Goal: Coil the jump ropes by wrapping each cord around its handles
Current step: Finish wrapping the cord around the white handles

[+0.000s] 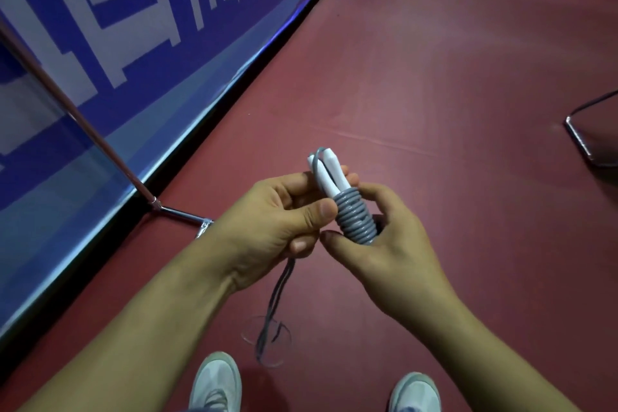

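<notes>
Two white jump rope handles (329,174) are held side by side, pointing up and away from me. A grey cord (354,219) is wound in several tight turns around their lower half. My right hand (384,234) grips the coiled part from the right, thumb below the coil. My left hand (284,214) holds the handles and cord from the left, thumb pressing against the coil. A loose doubled length of grey cord (272,308) hangs from under my left hand down to the floor between my shoes.
I stand on a dark red floor (434,77). A blue and white barrier banner (117,27) runs along the left, with a chrome stand foot (180,214) at its base. A metal frame leg (582,134) sits at the right edge. My grey shoes (217,381) are at the bottom.
</notes>
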### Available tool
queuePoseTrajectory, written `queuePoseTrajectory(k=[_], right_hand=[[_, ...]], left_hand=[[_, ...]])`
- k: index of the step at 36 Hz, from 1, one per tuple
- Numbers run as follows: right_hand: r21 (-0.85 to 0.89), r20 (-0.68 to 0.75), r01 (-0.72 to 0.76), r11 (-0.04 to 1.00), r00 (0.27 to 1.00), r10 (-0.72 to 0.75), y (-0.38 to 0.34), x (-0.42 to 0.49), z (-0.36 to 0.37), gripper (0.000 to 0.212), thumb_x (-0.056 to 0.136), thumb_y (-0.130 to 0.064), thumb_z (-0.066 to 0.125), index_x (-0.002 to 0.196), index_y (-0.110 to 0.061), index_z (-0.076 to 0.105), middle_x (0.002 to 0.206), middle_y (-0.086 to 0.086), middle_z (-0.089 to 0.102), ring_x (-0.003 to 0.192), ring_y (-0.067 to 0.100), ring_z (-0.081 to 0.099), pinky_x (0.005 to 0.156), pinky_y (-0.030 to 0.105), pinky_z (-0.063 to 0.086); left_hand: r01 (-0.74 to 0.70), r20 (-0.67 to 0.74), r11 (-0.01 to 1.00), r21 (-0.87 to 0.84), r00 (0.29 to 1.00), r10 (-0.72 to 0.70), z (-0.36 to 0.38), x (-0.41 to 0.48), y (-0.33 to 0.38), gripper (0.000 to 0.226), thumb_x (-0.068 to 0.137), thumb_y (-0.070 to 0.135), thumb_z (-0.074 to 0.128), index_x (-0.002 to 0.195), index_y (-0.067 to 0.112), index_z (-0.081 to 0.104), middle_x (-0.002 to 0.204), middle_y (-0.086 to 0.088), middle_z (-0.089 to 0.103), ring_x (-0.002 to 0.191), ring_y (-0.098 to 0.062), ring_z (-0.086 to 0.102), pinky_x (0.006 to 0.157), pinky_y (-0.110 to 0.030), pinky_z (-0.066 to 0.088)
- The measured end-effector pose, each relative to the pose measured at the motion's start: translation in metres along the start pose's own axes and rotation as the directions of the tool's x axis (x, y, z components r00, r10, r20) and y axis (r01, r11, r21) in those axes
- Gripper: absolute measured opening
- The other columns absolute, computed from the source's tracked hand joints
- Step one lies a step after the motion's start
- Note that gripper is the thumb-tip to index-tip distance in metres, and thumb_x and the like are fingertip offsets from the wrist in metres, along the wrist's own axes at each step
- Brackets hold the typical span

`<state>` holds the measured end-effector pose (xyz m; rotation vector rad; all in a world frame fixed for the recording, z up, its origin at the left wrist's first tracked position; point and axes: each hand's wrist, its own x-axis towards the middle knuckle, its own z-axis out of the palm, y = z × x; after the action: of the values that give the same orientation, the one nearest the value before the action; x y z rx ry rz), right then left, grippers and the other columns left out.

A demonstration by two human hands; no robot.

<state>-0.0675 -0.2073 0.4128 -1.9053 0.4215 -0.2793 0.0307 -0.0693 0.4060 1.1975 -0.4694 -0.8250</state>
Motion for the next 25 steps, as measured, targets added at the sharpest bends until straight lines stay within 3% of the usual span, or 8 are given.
queuePoseTrajectory(k=[4, 7, 14, 16, 18, 21, 23, 25], right_hand=[[-0.097, -0.008, 0.120, 0.988, 0.993, -0.121, 0.000, -0.002, 0.002, 0.061, 0.079, -0.020, 0.083, 0.118, -0.051, 0.048, 0.074, 0.002, 0.069, 0.055, 0.020, 0.058, 0.052, 0.040, 0.051], [-0.104, -0.028, 0.153, 0.983, 0.987, -0.156, -0.003, -0.003, 0.003, 0.049, 0.080, -0.022, 0.083, 0.110, -0.046, 0.055, 0.075, -0.001, 0.068, 0.054, 0.021, 0.057, 0.051, 0.040, 0.049], [0.009, -0.044, 0.163, 0.987, 0.986, -0.163, -0.007, -0.004, 0.001, 0.039, 0.083, -0.022, 0.084, 0.097, -0.034, 0.050, 0.081, 0.001, 0.074, 0.063, 0.027, 0.066, 0.051, 0.044, 0.052], [0.125, 0.010, 0.151, 0.981, 0.988, -0.153, -0.010, -0.004, -0.001, 0.038, 0.084, -0.014, 0.082, 0.095, -0.029, 0.049, 0.077, 0.005, 0.073, 0.055, 0.024, 0.062, 0.046, 0.038, 0.048], [0.289, 0.114, 0.078, 0.954, 0.987, -0.115, -0.012, -0.006, -0.003, 0.038, 0.086, -0.001, 0.076, 0.095, -0.022, 0.045, 0.068, 0.004, 0.069, 0.044, 0.009, 0.052, 0.042, 0.022, 0.039], [0.466, 0.282, -0.100, 0.879, 0.959, -0.040, -0.011, -0.006, -0.002, 0.040, 0.088, 0.001, 0.074, 0.101, -0.018, 0.042, 0.061, 0.001, 0.060, 0.039, 0.012, 0.038, 0.039, 0.020, 0.031], [0.530, 0.375, -0.198, 0.824, 0.927, -0.018, -0.009, -0.005, -0.003, 0.043, 0.083, -0.005, 0.071, 0.110, -0.019, 0.040, 0.063, 0.008, 0.053, 0.042, 0.012, 0.029, 0.043, 0.019, 0.027], [0.559, 0.439, -0.281, 0.781, 0.899, 0.009, -0.010, -0.005, -0.004, 0.047, 0.082, -0.008, 0.068, 0.118, -0.020, 0.040, 0.068, 0.014, 0.051, 0.044, 0.009, 0.025, 0.045, 0.019, 0.024]], left_hand=[[0.029, -0.074, 1.000, 0.008, 0.997, -0.028, -0.005, 0.002, -0.002, 0.049, 0.081, 0.011, 0.074, 0.129, 0.012, 0.064, 0.101, 0.002, 0.070, 0.050, -0.011, 0.031, 0.044, -0.019, 0.033], [0.042, -0.039, 0.997, -0.072, 0.998, -0.045, -0.005, 0.000, -0.002, 0.059, 0.080, 0.013, 0.075, 0.136, 0.016, 0.055, 0.090, 0.000, 0.067, 0.046, -0.007, 0.033, 0.043, -0.018, 0.033], [0.058, 0.026, 0.990, -0.132, 0.998, -0.055, 0.000, -0.002, 0.003, 0.050, 0.083, 0.012, 0.065, 0.131, 0.003, 0.057, 0.097, -0.013, 0.061, 0.044, -0.003, 0.039, 0.045, -0.016, 0.033], [0.032, 0.039, 0.993, -0.110, 0.999, -0.028, -0.003, -0.003, 0.006, 0.057, 0.079, 0.017, 0.070, 0.133, 0.007, 0.058, 0.117, -0.021, 0.064, 0.051, -0.006, 0.044, 0.046, -0.016, 0.037], [-0.001, 0.087, 0.998, -0.064, 0.996, 0.006, -0.009, -0.003, 0.008, 0.067, 0.075, 0.024, 0.078, 0.138, 0.013, 0.056, 0.138, -0.018, 0.060, 0.073, -0.018, 0.057, 0.048, -0.016, 0.042], [-0.030, 0.144, 0.999, -0.027, 0.989, 0.033, -0.012, -0.004, 0.012, 0.071, 0.077, 0.029, 0.081, 0.141, 0.017, 0.053, 0.142, -0.011, 0.060, 0.115, -0.038, 0.053, 0.052, -0.016, 0.046], [-0.028, 0.160, 0.998, -0.055, 0.986, 0.037, -0.011, -0.004, 0.012, 0.061, 0.076, 0.029, 0.080, 0.131, 0.018, 0.058, 0.136, -0.011, 0.064, 0.109, -0.034, 0.058, 0.053, -0.016, 0.047], [-0.038, 0.179, 0.998, -0.052, 0.983, 0.047, -0.011, -0.004, 0.013, 0.049, 0.075, 0.033, 0.084, 0.119, 0.022, 0.065, 0.131, -0.018, 0.064, 0.101, -0.039, 0.049, 0.054, -0.019, 0.047]])
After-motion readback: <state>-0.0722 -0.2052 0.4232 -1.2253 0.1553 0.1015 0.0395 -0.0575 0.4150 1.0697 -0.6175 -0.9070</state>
